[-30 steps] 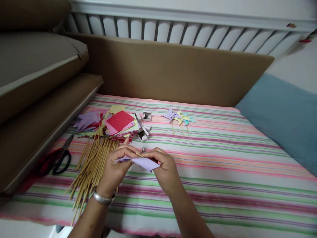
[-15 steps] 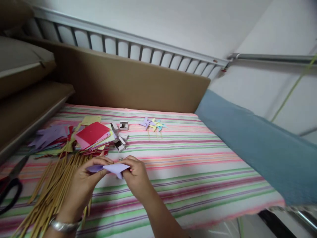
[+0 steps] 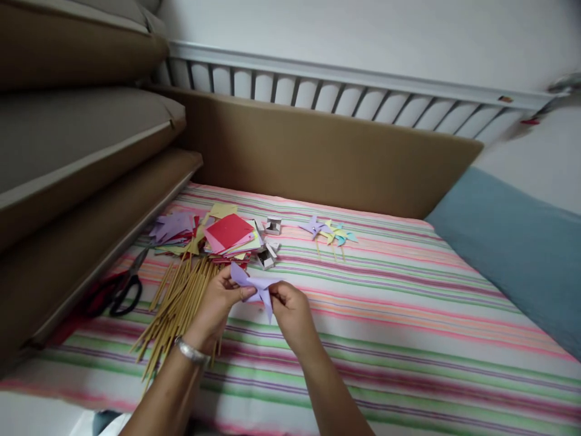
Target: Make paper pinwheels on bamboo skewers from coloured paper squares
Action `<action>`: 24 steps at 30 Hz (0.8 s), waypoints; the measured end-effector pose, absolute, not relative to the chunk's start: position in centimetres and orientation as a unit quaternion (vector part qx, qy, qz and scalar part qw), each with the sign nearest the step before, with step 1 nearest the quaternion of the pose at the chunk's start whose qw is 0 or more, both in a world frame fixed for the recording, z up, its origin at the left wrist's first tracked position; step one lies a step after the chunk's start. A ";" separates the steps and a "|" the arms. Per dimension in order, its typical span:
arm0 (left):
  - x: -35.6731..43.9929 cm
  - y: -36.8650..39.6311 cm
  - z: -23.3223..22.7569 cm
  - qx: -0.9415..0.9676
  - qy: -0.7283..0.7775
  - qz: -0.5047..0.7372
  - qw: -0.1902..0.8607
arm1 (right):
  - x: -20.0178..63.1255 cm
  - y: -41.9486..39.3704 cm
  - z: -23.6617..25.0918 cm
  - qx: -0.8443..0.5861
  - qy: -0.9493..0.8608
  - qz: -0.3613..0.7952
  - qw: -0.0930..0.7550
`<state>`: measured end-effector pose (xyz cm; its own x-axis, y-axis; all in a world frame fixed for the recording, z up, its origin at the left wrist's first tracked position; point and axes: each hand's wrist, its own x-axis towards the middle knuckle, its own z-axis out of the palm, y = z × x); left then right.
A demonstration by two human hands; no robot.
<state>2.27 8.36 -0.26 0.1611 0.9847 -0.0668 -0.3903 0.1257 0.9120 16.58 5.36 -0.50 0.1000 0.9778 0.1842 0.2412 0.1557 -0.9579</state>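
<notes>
A purple paper pinwheel (image 3: pixel 259 284) is held up between my two hands above the striped cloth. My left hand (image 3: pixel 223 297), with a silver bangle at the wrist, pinches its left side with the thumb on top. My right hand (image 3: pixel 290 306) grips the pinwheel's right side, its fingertips partly hidden behind the paper. Beside my left hand lies a heap of thin wooden sticks (image 3: pixel 175 309). Just beyond it is a stack of coloured paper squares (image 3: pixel 230 233) with a red one on top.
Finished pinwheels on sticks (image 3: pixel 329 230) lie farther back. Small white boxes (image 3: pixel 267 257) sit beside the paper, purple cut pieces (image 3: pixel 175 227) to its left. Black-handled scissors (image 3: pixel 129 290) rest near stacked cushions (image 3: pixel 86 139). A brown panel (image 3: pixel 308 151) borders the striped cloth (image 3: pixel 408 339).
My view has swung left, so everything sits farther right. The purple pinwheel has been tilted, and its blades now show more openly between my hands.
</notes>
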 end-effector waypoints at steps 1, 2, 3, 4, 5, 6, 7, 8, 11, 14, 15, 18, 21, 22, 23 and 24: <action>2.3 8.4 -0.1 0.397 0.373 0.527 0.652 | 16.6 5.4 -0.4 -0.541 -0.563 0.366 0.507; 2.3 8.5 0.0 0.395 0.374 0.527 0.653 | 16.6 5.5 -0.4 -0.539 -0.561 0.377 0.503; 2.2 8.6 0.2 0.392 0.377 0.528 0.652 | 16.8 5.5 -0.4 -0.535 -0.560 0.393 0.496; 2.2 8.7 0.4 0.389 0.382 0.530 0.649 | 17.0 5.6 -0.5 -0.530 -0.560 0.411 0.487; 2.1 8.9 0.6 0.385 0.389 0.534 0.645 | 17.2 5.5 -0.5 -0.529 -0.560 0.426 0.475; 2.0 9.0 0.8 0.382 0.395 0.538 0.639 | 17.6 5.4 -0.6 -0.534 -0.559 0.434 0.463; 1.8 9.1 1.0 0.380 0.402 0.542 0.633 | 18.0 5.2 -0.6 -0.545 -0.558 0.432 0.453; 1.8 9.3 1.0 0.379 0.407 0.543 0.630 | 18.5 5.0 -0.7 -0.559 -0.556 0.422 0.447; 1.9 9.6 1.0 0.378 0.414 0.536 0.631 | 19.6 4.1 -1.1 -0.594 -0.560 0.365 0.447; 2.8 9.4 0.7 0.392 0.409 0.514 0.644 | 20.3 3.1 -2.0 -0.621 -0.576 0.306 0.435; 3.3 9.2 0.6 0.401 0.409 0.500 0.649 | 20.5 2.8 -2.4 -0.629 -0.579 0.293 0.429; 4.5 8.8 0.1 0.421 0.419 0.472 0.652 | 22.1 2.3 -3.6 -0.653 -0.552 0.294 0.427; 5.0 9.0 -0.7 0.422 0.452 0.489 0.615 | 26.0 2.8 -4.1 -0.706 -0.469 0.309 0.431; 5.0 9.1 -1.0 0.424 0.463 0.493 0.602 | 27.7 3.2 -3.9 -0.720 -0.451 0.301 0.433; 4.8 9.3 -1.2 0.426 0.471 0.493 0.595 | 29.6 3.7 -3.7 -0.735 -0.431 0.292 0.435; 4.6 9.5 -1.4 0.429 0.474 0.489 0.593 | 31.5 4.3 -3.3 -0.751 -0.407 0.282 0.437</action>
